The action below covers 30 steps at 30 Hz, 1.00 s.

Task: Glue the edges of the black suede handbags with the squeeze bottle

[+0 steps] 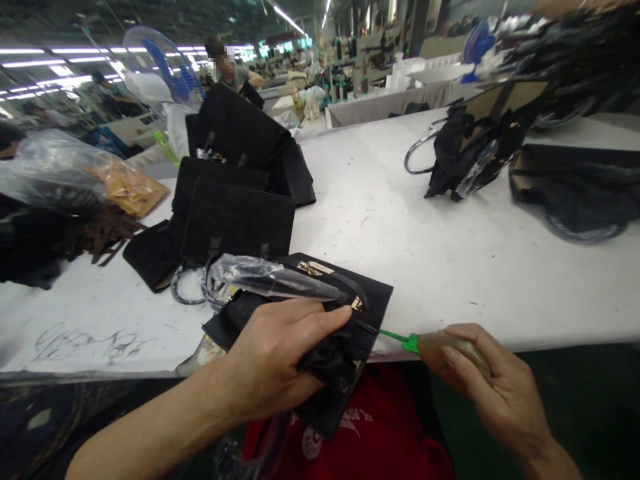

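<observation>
Black bag hides part of the left hand.

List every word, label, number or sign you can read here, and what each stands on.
No text can be read for certain.
White lettering on the red garment: too blurred to read.
Round white emblem on the same garment: any lettering too small to read.
Dark scrawl on the white table: no legible words.
Gold clasp on the held bag: any marking too small to tell.
</observation>
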Each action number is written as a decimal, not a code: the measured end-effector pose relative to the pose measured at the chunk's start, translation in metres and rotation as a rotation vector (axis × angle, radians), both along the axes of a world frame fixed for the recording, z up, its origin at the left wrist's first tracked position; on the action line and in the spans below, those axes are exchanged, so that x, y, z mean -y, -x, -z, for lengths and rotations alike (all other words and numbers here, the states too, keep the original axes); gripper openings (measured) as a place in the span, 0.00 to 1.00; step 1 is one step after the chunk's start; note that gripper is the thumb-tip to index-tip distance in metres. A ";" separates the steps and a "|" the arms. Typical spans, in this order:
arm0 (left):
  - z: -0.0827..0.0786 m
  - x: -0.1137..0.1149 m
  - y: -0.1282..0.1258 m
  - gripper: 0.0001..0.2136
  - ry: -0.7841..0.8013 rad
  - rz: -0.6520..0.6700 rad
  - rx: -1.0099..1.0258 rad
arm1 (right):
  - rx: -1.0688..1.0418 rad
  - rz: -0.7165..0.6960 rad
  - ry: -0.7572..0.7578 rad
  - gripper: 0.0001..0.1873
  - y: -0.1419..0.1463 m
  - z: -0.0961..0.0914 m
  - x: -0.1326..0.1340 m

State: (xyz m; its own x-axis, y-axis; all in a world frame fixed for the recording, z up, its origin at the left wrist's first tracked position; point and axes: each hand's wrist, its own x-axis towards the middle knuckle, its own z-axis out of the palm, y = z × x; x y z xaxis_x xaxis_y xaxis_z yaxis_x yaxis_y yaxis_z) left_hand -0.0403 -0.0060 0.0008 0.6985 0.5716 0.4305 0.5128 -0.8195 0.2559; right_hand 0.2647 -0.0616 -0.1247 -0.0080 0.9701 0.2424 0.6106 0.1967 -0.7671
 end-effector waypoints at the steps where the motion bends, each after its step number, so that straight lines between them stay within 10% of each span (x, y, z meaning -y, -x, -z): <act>1: 0.000 0.000 0.000 0.18 -0.006 0.001 0.002 | -0.004 -0.040 0.015 0.07 0.000 -0.001 0.000; 30: 0.002 0.004 -0.001 0.17 -0.007 -0.008 0.018 | -0.095 -0.115 0.055 0.07 0.004 -0.011 0.010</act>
